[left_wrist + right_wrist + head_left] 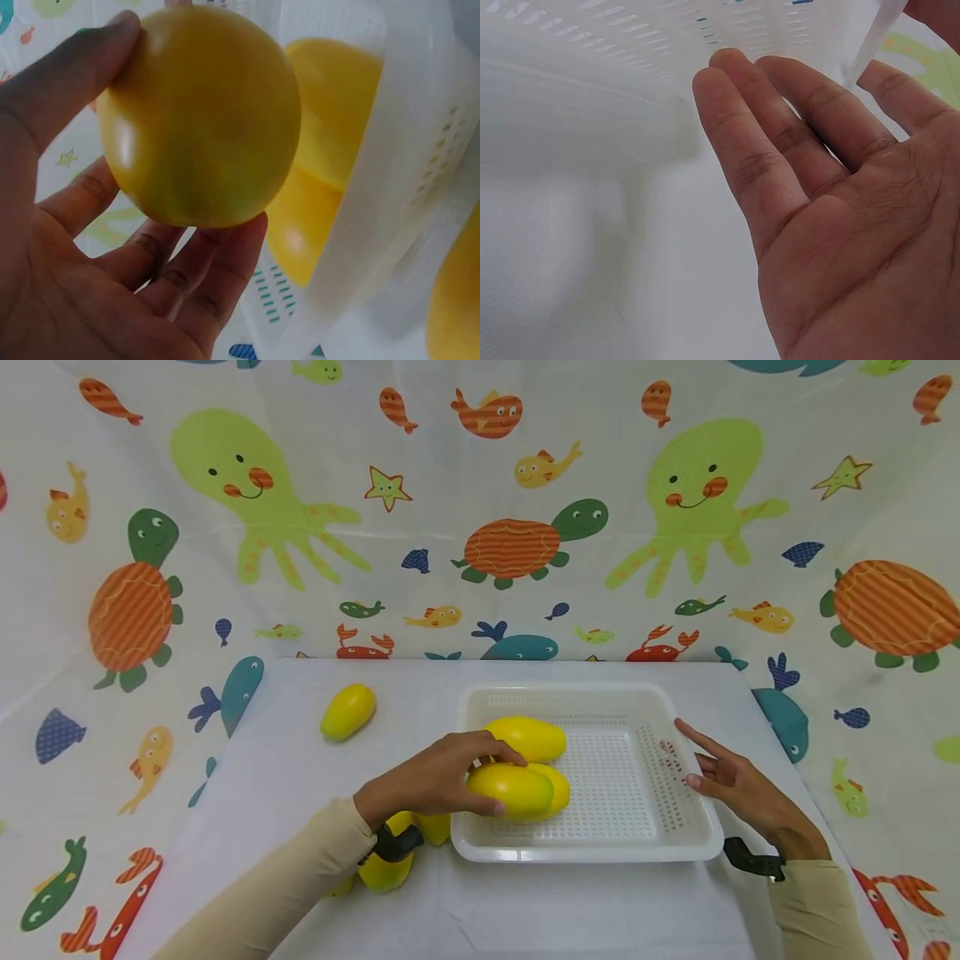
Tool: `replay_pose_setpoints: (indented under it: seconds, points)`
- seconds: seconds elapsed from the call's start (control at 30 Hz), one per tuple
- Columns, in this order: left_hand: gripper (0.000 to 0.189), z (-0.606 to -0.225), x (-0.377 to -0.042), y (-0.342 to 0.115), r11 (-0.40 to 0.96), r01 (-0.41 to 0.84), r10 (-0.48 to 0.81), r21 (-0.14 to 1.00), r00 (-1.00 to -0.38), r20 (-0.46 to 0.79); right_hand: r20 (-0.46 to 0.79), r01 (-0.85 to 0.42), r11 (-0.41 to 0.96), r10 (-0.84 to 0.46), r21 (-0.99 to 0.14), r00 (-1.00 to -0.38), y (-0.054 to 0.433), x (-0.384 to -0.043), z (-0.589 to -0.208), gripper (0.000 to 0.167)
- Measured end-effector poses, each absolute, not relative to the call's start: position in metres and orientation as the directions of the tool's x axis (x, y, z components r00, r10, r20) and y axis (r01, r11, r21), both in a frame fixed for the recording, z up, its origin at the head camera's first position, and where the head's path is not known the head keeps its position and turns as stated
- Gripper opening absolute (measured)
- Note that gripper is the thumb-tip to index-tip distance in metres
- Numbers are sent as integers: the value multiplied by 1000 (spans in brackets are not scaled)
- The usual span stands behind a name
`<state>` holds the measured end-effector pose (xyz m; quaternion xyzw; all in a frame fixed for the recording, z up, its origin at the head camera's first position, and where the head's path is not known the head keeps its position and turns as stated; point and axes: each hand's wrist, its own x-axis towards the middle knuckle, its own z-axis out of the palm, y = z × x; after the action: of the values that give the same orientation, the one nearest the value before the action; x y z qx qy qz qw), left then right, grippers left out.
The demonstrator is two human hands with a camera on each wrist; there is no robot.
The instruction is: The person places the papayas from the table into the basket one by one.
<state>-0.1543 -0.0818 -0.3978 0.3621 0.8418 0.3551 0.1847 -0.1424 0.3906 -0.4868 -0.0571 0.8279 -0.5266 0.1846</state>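
Observation:
My left hand (450, 772) grips a yellow mango (510, 791) with a greenish end, over the left part of a white perforated plastic basket (592, 852). Thumb and fingers are curled round that mango in the left wrist view. Two more mangoes lie in the basket: one behind (528, 737), and one partly hidden (562, 789) by the held fruit. At the basket's right side is my right hand (738, 789), its index finger and thumb at the rim. The right wrist view shows the fingers (739, 142) nearly straight against the outer perforated wall.
One mango (348, 712) lies on the white-covered table (300, 768) at the back left. Several others (386, 868) sit left of the basket, partly hidden under my left forearm. Behind the table hangs a curtain (435, 443) printed with sea animals.

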Motion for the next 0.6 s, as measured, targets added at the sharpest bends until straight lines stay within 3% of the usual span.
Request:
replay_pose_setpoints:
  seconds: [0.33,0.6]
  points:
    - [53,-421,-147,-63,544,450,740,708,-656,-151,-230,90,422,-294,-902,-928,390,-142,-490,83]
    - [51,-433,-146,-59,578,473,717,665,-683,-138,-226,83,425,-298,-902,-928,391,-143,-490,82]
